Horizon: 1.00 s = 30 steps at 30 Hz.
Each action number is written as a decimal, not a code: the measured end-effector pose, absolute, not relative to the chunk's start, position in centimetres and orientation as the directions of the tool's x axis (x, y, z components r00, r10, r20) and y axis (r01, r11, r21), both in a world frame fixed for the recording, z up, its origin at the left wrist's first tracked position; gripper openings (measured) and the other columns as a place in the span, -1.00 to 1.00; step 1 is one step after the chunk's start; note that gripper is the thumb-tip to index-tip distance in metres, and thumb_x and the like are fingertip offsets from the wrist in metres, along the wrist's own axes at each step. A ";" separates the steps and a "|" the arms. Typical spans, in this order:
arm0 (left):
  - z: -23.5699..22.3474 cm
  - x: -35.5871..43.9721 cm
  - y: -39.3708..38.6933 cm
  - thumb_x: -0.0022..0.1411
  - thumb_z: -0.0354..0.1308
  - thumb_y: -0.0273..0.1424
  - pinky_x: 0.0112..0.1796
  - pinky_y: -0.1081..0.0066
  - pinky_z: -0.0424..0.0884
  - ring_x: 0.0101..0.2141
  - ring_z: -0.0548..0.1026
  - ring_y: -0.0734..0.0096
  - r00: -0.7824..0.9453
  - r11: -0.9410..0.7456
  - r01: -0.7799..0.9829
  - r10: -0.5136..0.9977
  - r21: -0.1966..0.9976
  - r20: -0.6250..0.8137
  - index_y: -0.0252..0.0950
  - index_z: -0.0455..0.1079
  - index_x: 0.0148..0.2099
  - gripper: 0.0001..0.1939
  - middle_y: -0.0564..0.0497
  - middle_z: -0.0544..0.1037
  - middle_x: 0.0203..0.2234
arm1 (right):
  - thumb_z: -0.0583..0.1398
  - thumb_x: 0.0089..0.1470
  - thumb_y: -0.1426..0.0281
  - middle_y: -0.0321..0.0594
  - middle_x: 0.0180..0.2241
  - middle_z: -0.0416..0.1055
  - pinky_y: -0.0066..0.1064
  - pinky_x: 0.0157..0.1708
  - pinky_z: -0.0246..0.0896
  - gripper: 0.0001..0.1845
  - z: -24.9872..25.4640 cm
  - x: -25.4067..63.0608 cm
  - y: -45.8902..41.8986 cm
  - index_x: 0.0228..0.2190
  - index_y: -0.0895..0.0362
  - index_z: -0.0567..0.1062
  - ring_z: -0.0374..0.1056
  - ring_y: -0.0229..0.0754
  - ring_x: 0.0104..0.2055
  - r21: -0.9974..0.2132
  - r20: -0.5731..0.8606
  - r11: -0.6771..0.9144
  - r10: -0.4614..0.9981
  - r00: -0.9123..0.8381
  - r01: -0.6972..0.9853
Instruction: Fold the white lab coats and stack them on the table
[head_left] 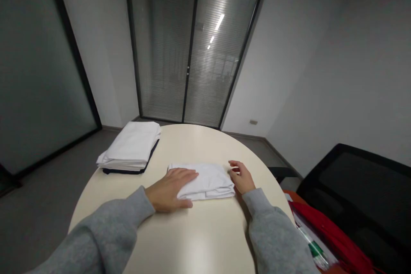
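A folded white cloth (208, 182), perhaps a garment, lies flat in front of me on the round cream table (199, 231). My left hand (173, 188) rests on its left side, fingers stretched out over the fabric and thumb at the near edge. At the cloth's right end is my right hand (241, 177), its fingers loosely curled and apart, beside the edge or just touching it; I see nothing held in it. Further back on the left sits a stack of folded white cloths (133, 145), with a dark folded cloth (125, 171) at the bottom.
To the right stands a black mesh-back chair (362, 192). Red fabric (330, 227) and a clear plastic package with a green label (316, 248) lie on its seat. Beyond the table is a glass partition with blinds (189, 51).
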<state>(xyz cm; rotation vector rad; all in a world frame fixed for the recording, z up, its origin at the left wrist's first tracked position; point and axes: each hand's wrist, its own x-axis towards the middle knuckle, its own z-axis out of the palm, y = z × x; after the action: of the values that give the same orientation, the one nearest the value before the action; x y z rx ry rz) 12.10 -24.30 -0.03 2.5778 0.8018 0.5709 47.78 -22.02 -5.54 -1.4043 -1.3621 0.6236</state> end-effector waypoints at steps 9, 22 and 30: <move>0.9 11.1 -22.0 0.25 0.14 -0.34 0.11 0.21 0.40 -0.01 0.56 0.13 0.586 -0.637 0.455 0.741 0.623 0.329 -0.17 0.54 0.09 -0.63 -0.05 0.64 -0.01 | 0.35 -0.08 0.43 -0.09 0.25 0.36 0.06 0.33 0.04 -0.41 -3.2 47.0 -24.2 0.05 -0.08 0.62 0.21 0.13 0.32 -0.814 0.287 0.422 0.890 -0.356 0.399; 0.9 13.6 -17.3 0.41 0.06 -0.36 0.27 -0.03 0.13 0.27 0.25 -0.01 0.289 -0.650 0.669 0.673 0.359 0.681 -0.25 0.27 0.30 -0.55 -0.20 0.33 0.31 | 0.21 0.03 0.33 -0.17 -0.12 0.53 -0.18 0.01 0.30 -0.66 -2.4 43.8 -19.7 -0.12 0.05 0.59 0.41 -0.06 -0.07 -0.881 0.292 0.277 0.956 -0.020 0.383; -1.9 12.5 -18.7 0.47 0.04 -0.22 0.12 0.10 0.31 0.14 0.42 0.09 0.640 -0.714 0.650 0.699 0.260 0.319 -0.22 0.44 0.13 -0.68 -0.11 0.54 0.12 | 0.27 0.06 0.31 -0.04 0.20 0.36 -0.08 0.15 0.29 -0.25 -4.2 42.7 -18.0 0.27 0.06 0.30 0.37 -0.03 0.08 -0.763 0.290 0.346 0.938 -0.189 0.546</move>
<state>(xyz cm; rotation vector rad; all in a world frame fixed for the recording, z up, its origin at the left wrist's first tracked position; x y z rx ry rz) 12.47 -18.71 -1.87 2.7334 1.1300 0.6108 42.68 -17.99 -4.16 -1.3037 -1.8552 0.6569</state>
